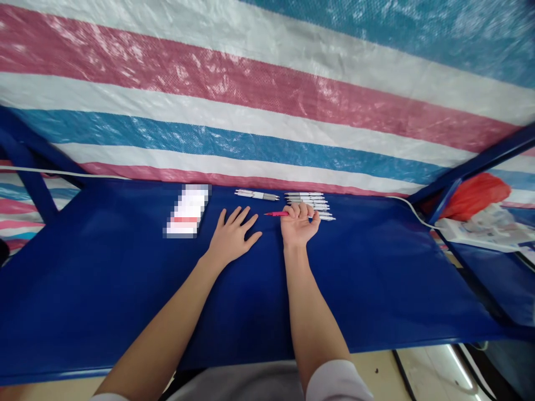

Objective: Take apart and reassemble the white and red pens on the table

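My right hand (298, 223) is curled round a pink pen (276, 214) whose tip points left, low over the blue table (376, 278). Just behind that hand lies a row of several white pens (309, 199), side by side. My left hand (232, 236) rests flat on the table with its fingers spread and holds nothing. Two more white pens (256, 195) lie beyond the gap between my hands.
A small white box (187, 211) with a red band lies left of my left hand. A striped tarp (267, 100) hangs behind the table. At the right are a white cable (412, 207), a red bag (474, 195) and papers (480, 231).
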Demonstrator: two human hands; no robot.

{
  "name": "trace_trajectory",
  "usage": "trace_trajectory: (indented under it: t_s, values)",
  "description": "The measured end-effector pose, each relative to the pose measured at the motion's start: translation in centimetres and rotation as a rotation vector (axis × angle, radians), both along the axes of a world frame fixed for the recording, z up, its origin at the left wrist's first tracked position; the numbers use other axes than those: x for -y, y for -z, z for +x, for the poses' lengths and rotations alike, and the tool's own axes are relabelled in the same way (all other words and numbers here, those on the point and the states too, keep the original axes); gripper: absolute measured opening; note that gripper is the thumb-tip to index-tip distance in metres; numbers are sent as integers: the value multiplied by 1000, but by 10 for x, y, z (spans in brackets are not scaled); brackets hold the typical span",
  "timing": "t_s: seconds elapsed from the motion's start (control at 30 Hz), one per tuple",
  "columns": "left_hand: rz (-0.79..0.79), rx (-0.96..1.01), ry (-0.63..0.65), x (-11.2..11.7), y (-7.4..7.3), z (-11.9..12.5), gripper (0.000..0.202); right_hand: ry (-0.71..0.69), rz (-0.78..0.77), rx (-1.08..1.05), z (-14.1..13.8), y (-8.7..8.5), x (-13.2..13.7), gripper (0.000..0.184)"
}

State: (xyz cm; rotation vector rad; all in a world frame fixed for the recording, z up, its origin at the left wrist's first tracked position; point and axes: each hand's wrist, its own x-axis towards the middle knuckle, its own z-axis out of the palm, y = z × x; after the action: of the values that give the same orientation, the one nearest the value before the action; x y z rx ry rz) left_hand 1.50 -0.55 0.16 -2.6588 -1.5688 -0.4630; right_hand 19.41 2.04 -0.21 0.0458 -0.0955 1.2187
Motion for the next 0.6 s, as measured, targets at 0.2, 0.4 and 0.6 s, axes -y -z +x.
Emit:
trace_trajectory:
  t_s: [0.2, 0.4, 0.6]
  values:
    - [3, -3, -5, -1, 0, -1, 50, 11, -34, 28, 0, 1, 1, 27]
    - [-1, 2, -1, -1, 1, -1, 49, 26, -47, 1, 0, 2, 1, 25]
    - [-6, 30, -4, 1, -1, 0, 48, 69, -99, 15, 1, -1, 3, 24]
